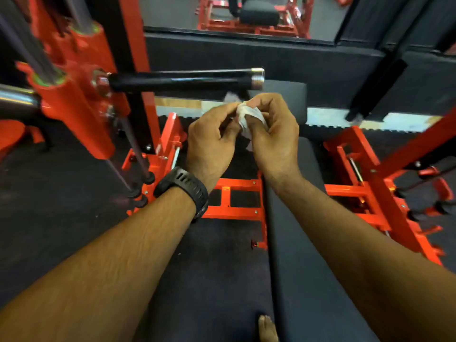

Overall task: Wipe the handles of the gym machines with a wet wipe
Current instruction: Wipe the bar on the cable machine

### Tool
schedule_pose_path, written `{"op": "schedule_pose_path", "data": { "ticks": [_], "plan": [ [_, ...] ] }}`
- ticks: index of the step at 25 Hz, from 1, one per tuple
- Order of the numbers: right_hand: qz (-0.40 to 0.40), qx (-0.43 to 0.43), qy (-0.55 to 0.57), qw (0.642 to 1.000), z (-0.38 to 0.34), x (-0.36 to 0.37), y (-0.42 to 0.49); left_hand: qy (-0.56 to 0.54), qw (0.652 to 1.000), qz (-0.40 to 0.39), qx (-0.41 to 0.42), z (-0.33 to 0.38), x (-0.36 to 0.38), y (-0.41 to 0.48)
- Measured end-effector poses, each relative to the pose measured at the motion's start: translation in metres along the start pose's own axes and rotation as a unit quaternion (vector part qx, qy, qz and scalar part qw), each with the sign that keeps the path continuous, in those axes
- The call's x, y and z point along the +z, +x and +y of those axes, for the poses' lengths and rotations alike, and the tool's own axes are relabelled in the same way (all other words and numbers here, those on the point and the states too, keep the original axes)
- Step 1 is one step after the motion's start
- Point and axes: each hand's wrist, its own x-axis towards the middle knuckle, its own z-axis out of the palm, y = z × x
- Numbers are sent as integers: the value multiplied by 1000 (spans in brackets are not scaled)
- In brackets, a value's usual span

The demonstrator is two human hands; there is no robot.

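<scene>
A crumpled white wet wipe [246, 117] sits between my two hands at the centre of the view. My left hand [211, 141], with a black watch on its wrist, pinches the wipe's left side. My right hand [274, 134] curls its fingers round the wipe's right side. Just above both hands, a black machine handle [182, 80] with a silver end cap runs horizontally out of the red frame. Neither hand touches it.
The red machine carriage [74, 107] with chrome guide rods stands at the left. A black padded bench [308, 243] runs below my right forearm. Red base frames [365, 183] lie on the dark floor at right. A mirror [246, 16] is along the far wall. A bare foot [267, 328] shows at the bottom.
</scene>
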Motion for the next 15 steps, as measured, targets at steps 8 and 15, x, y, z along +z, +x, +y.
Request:
{"op": "schedule_pose_path", "data": {
  "ticks": [8, 15],
  "plan": [
    [79, 85, 44, 992, 43, -133, -30, -172, 975, -73, -123, 55, 112, -39],
    [142, 71, -55, 986, 85, -234, -55, -157, 965, -180, -106, 100, 212, -71]
  ]
}}
